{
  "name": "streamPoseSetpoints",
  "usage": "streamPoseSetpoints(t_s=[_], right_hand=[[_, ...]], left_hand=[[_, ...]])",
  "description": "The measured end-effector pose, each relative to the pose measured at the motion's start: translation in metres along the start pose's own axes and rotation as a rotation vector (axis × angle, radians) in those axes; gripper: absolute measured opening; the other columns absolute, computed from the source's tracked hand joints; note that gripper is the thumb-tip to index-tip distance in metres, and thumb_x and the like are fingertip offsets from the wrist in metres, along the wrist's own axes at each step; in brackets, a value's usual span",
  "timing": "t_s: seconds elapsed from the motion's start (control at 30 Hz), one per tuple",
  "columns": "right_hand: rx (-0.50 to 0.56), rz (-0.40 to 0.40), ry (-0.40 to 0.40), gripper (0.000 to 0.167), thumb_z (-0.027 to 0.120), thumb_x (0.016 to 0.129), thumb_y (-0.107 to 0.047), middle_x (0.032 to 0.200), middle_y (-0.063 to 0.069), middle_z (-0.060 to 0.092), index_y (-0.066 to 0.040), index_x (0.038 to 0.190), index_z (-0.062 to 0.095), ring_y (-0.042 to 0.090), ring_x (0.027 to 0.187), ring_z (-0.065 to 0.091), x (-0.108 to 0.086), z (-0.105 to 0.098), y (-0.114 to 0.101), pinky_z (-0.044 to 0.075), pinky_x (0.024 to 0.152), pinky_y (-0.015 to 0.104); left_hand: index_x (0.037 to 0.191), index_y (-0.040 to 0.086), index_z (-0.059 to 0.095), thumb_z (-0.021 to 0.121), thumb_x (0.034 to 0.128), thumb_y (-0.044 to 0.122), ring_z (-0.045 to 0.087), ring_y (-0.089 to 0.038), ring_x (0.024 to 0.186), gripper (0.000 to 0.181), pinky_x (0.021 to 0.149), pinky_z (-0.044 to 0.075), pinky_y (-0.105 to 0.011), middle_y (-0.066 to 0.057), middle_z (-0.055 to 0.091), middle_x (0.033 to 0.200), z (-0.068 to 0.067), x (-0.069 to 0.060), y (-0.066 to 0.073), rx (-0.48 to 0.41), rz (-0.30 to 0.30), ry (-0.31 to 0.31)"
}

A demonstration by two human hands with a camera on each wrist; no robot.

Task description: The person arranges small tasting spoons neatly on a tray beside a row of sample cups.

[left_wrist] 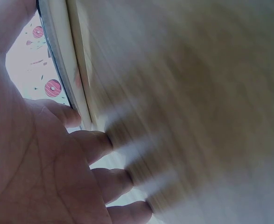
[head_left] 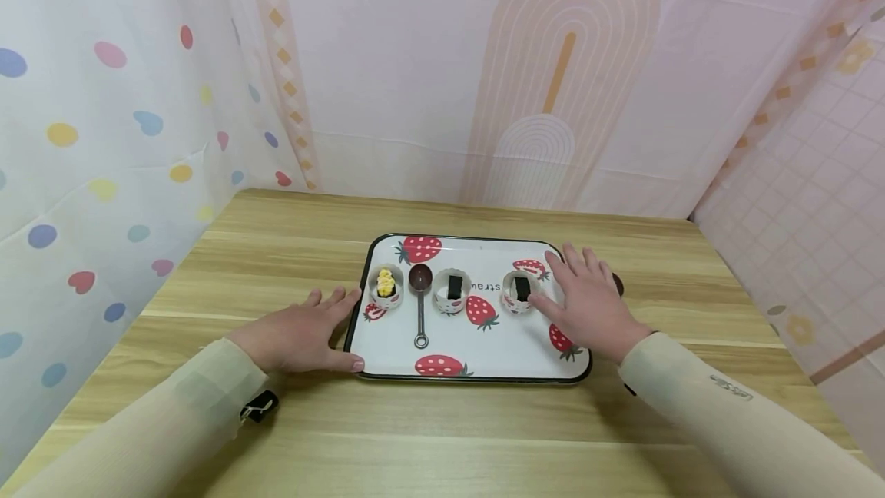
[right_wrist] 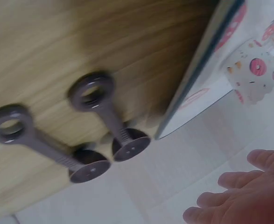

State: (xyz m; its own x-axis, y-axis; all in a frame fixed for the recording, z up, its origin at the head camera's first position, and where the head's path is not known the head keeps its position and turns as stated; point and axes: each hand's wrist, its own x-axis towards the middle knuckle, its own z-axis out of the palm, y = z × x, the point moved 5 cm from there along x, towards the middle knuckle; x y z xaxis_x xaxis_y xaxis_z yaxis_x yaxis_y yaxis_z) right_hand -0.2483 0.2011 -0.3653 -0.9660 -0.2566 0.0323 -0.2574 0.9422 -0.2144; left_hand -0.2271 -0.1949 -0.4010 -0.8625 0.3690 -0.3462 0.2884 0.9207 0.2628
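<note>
My left hand (head_left: 304, 333) touches the left rim of a white strawberry-patterned tray (head_left: 512, 352), thumb at its front left corner and fingers spread. Over the tray's right side my right hand (head_left: 591, 302) is held with fingers spread, its thumb beside the rightmost paper cup (head_left: 508, 297). That cup holds a black piece (head_left: 522, 288), as does the middle cup (head_left: 442, 299) with another black piece (head_left: 455, 287). The left cup (head_left: 396, 303) has a yellow-topped piece (head_left: 386, 283). A brown measuring spoon (head_left: 420, 278) lies between the left and middle cups.
Right of the tray, two brown spoons (right_wrist: 91, 171) (right_wrist: 131, 144) lie on the wooden table (head_left: 387, 436), mostly hidden by my right hand in the head view. A patterned curtain (head_left: 387, 83) stands behind the table, with others at both sides.
</note>
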Motion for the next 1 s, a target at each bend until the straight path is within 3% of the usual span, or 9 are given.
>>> streamPoseSetpoints(t_s=[0.2,0.53,0.8,1.0], right_hand=[[0.007,0.020,-0.006,0.082,0.056,0.106,-0.053,0.173,0.030,0.017,-0.006,0.167,0.028,0.059,0.158,0.010,-0.005,-0.002,0.013,0.009,0.125,0.075],[-0.025,-0.005,0.031,0.060,0.059,0.107,-0.029,0.162,0.037,0.037,-0.003,0.159,0.043,0.061,0.150,0.031,-0.016,-0.007,0.037,0.023,0.124,0.070],[-0.049,0.024,0.028,0.059,0.059,0.107,-0.028,0.158,0.040,0.039,0.001,0.157,0.045,0.061,0.147,0.036,-0.028,-0.007,0.058,0.028,0.121,0.072],[-0.038,0.045,0.008,0.059,0.059,0.107,-0.026,0.157,0.036,0.044,0.000,0.158,0.045,0.057,0.142,0.045,-0.037,-0.004,0.072,0.038,0.116,0.069]], left_hand=[[0.169,0.011,0.020,0.067,0.0790,0.085,0.019,-0.060,0.155,0.126,0.118,0.032,-0.074,-0.024,0.025,0.173,0.000,0.000,0.000,-0.001,-0.004,-0.004],[0.169,0.010,0.021,0.068,0.0792,0.085,0.019,-0.060,0.155,0.126,0.118,0.031,-0.074,-0.024,0.024,0.173,-0.001,-0.001,0.000,-0.002,-0.006,-0.010],[0.169,0.011,0.021,0.067,0.0788,0.085,0.019,-0.060,0.155,0.126,0.118,0.031,-0.075,-0.024,0.024,0.173,-0.001,-0.001,0.000,-0.005,-0.009,-0.010],[0.169,0.010,0.021,0.068,0.0792,0.085,0.020,-0.060,0.155,0.126,0.117,0.032,-0.074,-0.025,0.024,0.172,-0.001,-0.002,0.001,-0.002,-0.007,-0.007]])
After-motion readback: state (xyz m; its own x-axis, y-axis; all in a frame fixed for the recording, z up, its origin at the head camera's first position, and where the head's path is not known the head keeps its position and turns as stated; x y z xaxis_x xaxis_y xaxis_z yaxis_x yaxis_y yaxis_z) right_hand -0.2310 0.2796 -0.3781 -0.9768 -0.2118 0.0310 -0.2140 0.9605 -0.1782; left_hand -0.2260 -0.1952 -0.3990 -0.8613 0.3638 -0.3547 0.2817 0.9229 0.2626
